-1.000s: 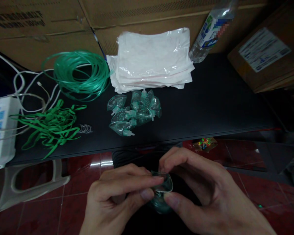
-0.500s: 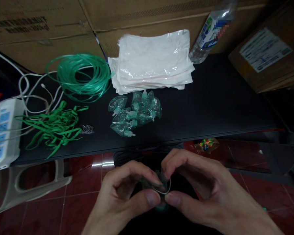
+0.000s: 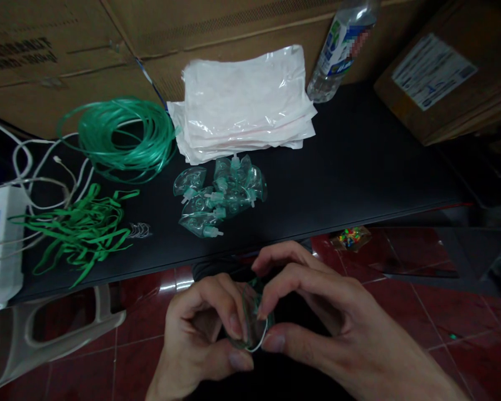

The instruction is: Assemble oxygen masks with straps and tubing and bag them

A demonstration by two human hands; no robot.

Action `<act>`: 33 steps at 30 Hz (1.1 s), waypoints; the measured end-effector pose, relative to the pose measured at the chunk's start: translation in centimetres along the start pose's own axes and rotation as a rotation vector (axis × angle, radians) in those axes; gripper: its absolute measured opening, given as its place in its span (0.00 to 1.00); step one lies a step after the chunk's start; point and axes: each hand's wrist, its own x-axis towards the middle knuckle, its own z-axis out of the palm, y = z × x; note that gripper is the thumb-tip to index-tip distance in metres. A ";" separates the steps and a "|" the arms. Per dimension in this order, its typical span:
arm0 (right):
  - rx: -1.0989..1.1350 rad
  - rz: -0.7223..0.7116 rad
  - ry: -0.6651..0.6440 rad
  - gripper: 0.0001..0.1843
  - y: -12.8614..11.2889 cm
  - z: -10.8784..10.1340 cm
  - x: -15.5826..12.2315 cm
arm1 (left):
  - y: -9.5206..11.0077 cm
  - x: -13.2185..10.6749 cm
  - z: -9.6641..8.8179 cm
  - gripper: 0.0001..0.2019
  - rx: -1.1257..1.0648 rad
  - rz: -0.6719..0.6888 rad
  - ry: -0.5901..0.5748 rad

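Above my lap, my left hand (image 3: 204,328) holds a small clear-green oxygen mask (image 3: 250,309) between thumb and fingers. My right hand (image 3: 329,312) pinches the mask's other side with thumb and a bent finger, while another finger is raised. A thin pale strip (image 3: 259,341) curves along the lower rim between the two thumbs. The fingers hide much of this mask. On the black table beyond, more green masks (image 3: 200,223) with pale connectors lie in a cluster. Left of them are small curved metal pieces (image 3: 140,230) and a tangle of green elastic straps (image 3: 92,223).
Behind the masks lie stacked white plastic packets (image 3: 246,100), with a coil of green tubing (image 3: 121,139) to their left. A plastic bottle (image 3: 332,61) and a cardboard box (image 3: 430,83) stand right. A white power strip (image 3: 4,245) and cables occupy the left end.
Both hands have shifted slightly left with the mask, which is now turned more upright. My right fingers have lifted and spread somewhat. The whole view has turned a little.
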 end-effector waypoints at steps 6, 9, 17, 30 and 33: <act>0.179 0.096 -0.035 0.06 0.2 0.1 0.1 | 0.6 0.0 -0.3 0.11 0.106 0.030 0.017; 0.099 0.048 -0.023 0.05 0.4 0.0 0.2 | 1.5 0.3 -0.8 0.10 0.248 -0.039 -0.029; -0.073 0.020 -0.009 0.05 0.6 0.1 -0.3 | 3.5 1.2 -0.7 0.05 0.518 -0.096 -0.114; 0.050 0.117 0.109 0.09 0.2 0.3 -0.4 | 0.4 0.1 -0.9 0.07 0.262 0.020 0.015; 0.077 0.203 0.086 0.08 0.0 0.2 -0.1 | -0.2 0.1 -0.9 0.09 0.243 0.102 0.017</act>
